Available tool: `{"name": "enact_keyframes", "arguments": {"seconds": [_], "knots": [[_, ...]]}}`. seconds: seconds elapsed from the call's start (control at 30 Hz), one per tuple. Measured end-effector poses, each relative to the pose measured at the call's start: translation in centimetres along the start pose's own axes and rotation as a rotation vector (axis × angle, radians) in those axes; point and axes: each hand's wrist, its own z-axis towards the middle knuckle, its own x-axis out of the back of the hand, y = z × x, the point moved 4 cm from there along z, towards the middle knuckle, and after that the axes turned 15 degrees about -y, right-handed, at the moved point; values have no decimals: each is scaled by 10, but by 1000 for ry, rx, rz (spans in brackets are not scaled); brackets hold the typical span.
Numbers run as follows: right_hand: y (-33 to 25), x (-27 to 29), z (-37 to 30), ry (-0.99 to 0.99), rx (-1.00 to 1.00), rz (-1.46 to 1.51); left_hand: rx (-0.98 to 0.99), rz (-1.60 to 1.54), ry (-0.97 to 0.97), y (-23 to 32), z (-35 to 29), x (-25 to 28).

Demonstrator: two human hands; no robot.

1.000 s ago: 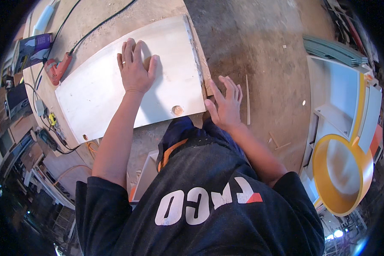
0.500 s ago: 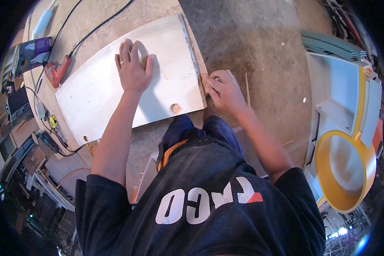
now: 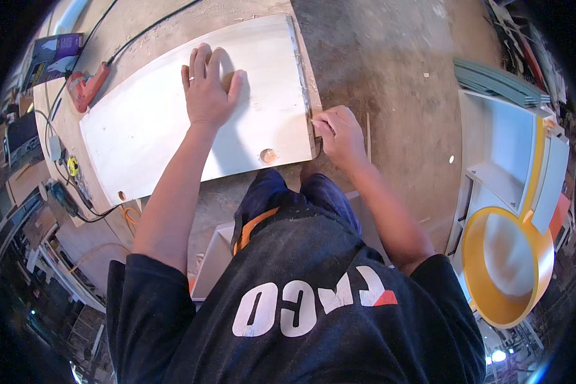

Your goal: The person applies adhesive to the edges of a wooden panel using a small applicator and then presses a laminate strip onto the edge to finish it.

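Note:
My left hand (image 3: 209, 93) lies flat on a large white panel (image 3: 153, 131), fingers stretched out and a ring on one of them. At the panel's rough right edge, my right hand (image 3: 341, 136) is closed, its thumb and fingers pinched together against or close beside that edge. Whatever sits between those fingertips is too small to make out. Near the panel's front right corner is a round hole (image 3: 268, 155) showing bare wood. A smaller hole (image 3: 122, 195) lies at the front left corner.
A red corded power tool (image 3: 86, 88) rests on the workbench (image 3: 131, 25) left of the panel, near a dark box (image 3: 54, 57) and a yellow tape measure (image 3: 73, 166). To the right stand a white cabinet (image 3: 499, 147), a yellow round frame (image 3: 470, 272) and stacked green strips (image 3: 499, 83).
My right hand has shifted slightly at the panel's edge, and the tan material seen beside its fingers no longer shows. The left hand stays flat on the panel. The whole view has shifted a little.

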Motion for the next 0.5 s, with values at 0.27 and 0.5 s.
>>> {"name": "enact_keyframes", "arguments": {"seconds": [0.27,0.5], "knots": [[-14,-5,-2,11,-90,-6,8,-3,5,-1,0,0],[-23,-2,4,-3,-77,10,9,-6,-11,-1,0,-1]]}}
